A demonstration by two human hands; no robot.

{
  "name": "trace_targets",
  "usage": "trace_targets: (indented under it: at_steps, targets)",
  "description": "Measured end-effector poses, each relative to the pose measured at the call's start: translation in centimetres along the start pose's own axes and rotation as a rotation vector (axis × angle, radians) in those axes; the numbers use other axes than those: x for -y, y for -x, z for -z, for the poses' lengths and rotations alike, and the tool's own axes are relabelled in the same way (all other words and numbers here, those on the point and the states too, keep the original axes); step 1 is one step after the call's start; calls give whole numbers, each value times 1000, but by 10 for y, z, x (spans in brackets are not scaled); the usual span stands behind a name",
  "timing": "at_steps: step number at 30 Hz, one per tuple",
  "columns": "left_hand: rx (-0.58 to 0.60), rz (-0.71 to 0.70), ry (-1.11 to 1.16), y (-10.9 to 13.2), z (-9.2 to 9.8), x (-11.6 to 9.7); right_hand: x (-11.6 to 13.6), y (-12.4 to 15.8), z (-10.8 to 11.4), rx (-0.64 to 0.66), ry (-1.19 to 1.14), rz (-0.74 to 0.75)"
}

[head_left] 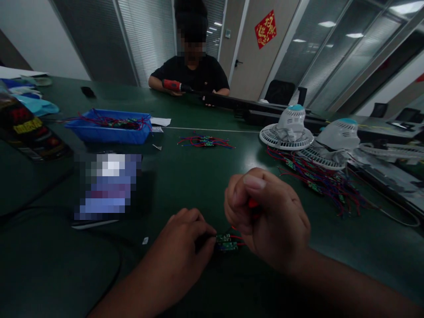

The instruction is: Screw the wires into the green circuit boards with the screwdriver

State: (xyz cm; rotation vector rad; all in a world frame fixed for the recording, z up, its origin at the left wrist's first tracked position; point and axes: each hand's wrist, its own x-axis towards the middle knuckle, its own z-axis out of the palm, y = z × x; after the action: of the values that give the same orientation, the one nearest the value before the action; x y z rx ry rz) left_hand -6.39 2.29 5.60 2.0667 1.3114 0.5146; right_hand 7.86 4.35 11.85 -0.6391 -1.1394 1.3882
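Observation:
Two small green circuit boards (227,246) with red wires lie side by side on the dark green table, low in the middle of the view. My left hand (187,243) pinches the left end of the boards between thumb and fingers. Just right of them and raised a little, my right hand (268,212) is closed in a fist. A bit of something red (253,203) shows inside that fist; the rest of it is hidden by the fingers. Some of the red wires pass behind the right hand.
More wired boards lie in a bunch (207,140) ahead, in a blue bin (112,132) and in a heap (318,181) at right. White fan-like housings (291,126) stand by the heap. A blurred-out screen (107,187) lies left. Across the table a person holds a red power tool (172,85).

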Motion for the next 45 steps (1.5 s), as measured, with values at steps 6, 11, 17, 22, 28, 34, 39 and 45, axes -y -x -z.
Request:
trace_targets:
  at_steps: [6, 11, 17, 22, 28, 34, 39, 45]
  targets:
    - [-14, -12, -18, 1, 0, 0, -1, 2, 1, -4, 3, -4]
    - [-17, -22, -22, 1, 1, -2, 0, 3, -1, -8, 17, 8]
    - [-10, -23, -32, 1, 2, -4, -3, 3, 0, -5, 2, -9]
    - [-6, -21, -21, 2, 2, 0, -1, 4, 0, 2, 88, 16]
    - [21, -38, -12, 2, 4, 1, 14, 6, -4, 51, 496, 72]
    - [26, -34, -87, 1, -1, -5, 14, 3, -9, -68, 208, -85]
    - [22, -62, -135, 1, -4, -10, 8, -2, -11, -128, 41, -79]
    - [34, -82, -149, 0, -4, -10, 14, -3, -8, 44, 35, -123]
